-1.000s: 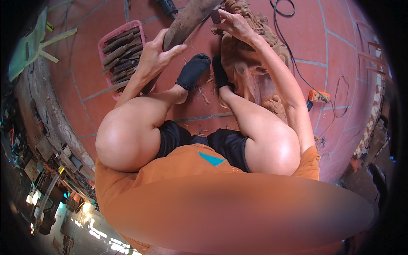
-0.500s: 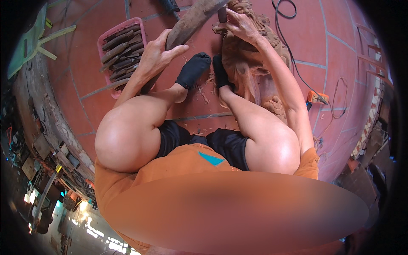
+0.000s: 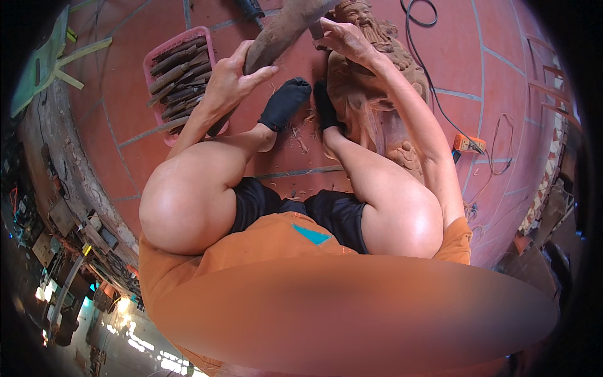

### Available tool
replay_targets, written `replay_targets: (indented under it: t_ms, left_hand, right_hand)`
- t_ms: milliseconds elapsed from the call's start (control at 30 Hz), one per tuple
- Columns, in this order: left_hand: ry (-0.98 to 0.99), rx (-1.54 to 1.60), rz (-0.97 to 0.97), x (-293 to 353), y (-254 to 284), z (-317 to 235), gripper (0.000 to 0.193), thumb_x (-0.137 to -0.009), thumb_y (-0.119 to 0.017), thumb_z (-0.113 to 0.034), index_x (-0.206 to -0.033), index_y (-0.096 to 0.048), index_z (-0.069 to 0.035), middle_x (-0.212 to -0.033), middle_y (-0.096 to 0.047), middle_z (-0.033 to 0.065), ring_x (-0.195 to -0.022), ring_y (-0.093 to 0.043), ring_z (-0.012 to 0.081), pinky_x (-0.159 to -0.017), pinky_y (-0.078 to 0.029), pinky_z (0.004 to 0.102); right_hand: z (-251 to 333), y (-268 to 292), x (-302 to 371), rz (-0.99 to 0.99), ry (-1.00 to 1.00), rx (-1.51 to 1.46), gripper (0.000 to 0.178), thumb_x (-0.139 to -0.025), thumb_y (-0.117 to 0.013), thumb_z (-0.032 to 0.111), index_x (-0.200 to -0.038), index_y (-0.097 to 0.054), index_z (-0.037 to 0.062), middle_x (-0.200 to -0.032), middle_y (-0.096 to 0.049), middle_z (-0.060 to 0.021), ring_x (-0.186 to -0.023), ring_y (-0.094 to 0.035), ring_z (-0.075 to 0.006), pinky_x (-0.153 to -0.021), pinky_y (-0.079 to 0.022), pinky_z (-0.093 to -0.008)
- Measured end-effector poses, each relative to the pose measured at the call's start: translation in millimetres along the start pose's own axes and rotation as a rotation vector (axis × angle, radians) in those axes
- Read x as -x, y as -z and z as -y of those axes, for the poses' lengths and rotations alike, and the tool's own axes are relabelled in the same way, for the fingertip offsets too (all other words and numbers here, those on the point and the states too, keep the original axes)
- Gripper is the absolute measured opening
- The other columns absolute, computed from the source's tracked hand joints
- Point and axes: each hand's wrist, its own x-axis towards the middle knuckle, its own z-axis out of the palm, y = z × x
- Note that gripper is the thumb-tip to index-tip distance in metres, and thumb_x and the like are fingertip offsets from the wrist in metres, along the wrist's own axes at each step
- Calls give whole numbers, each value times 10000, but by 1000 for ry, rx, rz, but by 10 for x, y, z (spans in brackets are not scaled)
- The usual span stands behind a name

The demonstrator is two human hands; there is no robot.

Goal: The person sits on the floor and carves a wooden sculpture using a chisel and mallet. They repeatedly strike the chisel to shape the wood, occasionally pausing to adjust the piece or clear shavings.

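Observation:
A long, curved brown piece of carved wood (image 3: 279, 38) runs up from my left hand (image 3: 232, 78) to the top edge of the picture. My left fingers wrap its lower part from the left, with the thumb stretched out on the near side. My right hand (image 3: 348, 43) is closed around a short, dark brown tool (image 3: 316, 29), whose tip sits against or just beside the wood's right edge; its working end cannot be made out. Beyond that hand lies a carved wooden statue (image 3: 358, 81) of a bearded figure, partly behind my right forearm.
A pink basket (image 3: 149, 78) of wooden-handled tools (image 3: 182, 75) stands left of my left hand. Wood chips (image 3: 300, 144) lie on the red tiles between my socked feet. A black cable (image 3: 433, 103) runs to an orange power strip (image 3: 468, 144) at right. A green chair (image 3: 41, 60) is at far left.
My right hand has shifted a little to the left and down with the dark tool, closer to the wood. My left hand and the wood have barely moved.

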Motion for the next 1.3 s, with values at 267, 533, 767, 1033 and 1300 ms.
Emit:
replay_targets:
  t_ms: [267,533,767,1033,1300]
  left_hand:
    - [-114,68,-114,17,-7,-42,489,-921,-770,-325,-1278,-590,-43,-859,-653,90,-784,-606,160,-733,-498,310]
    - [3,-66,14,-18,-19,20,501,-908,-776,-345,-1264,-608,-34,-845,-645,77,-771,-596,161,-712,-490,320]
    - [59,96,-45,52,-8,80,559,-882,-794,-424,-1227,-636,-15,-889,-707,126,-806,-654,201,-751,-524,362]
    - [-43,108,-81,31,-6,15,516,-894,-795,-370,-1246,-624,-33,-894,-680,63,-796,-612,144,-737,-497,311]
    - [-107,142,-113,-13,-56,-19,517,-891,-802,-343,-1257,-614,-29,-891,-690,73,-805,-633,160,-747,-511,323]
  right_hand:
    - [71,43,-11,-31,48,-63,225,-939,-745,216,-1019,-587,77,-861,-740,-134,-767,-717,-290,-682,-545,-381]
    - [-71,23,-18,-53,-34,16,373,-926,-751,233,-1252,-621,106,-898,-736,-134,-841,-734,-278,-739,-557,-384]
    - [-196,75,93,-106,-158,-274,407,-971,-718,206,-1346,-610,92,-1066,-778,-67,-960,-743,-156,-843,-576,-325]
    - [-123,107,53,-44,-150,-226,417,-973,-722,233,-1354,-610,104,-1060,-781,-76,-962,-747,-168,-861,-573,-332]
    - [-78,84,27,-79,-90,-82,484,-918,-759,267,-1333,-599,77,-1007,-750,-138,-900,-740,-281,-797,-556,-397]
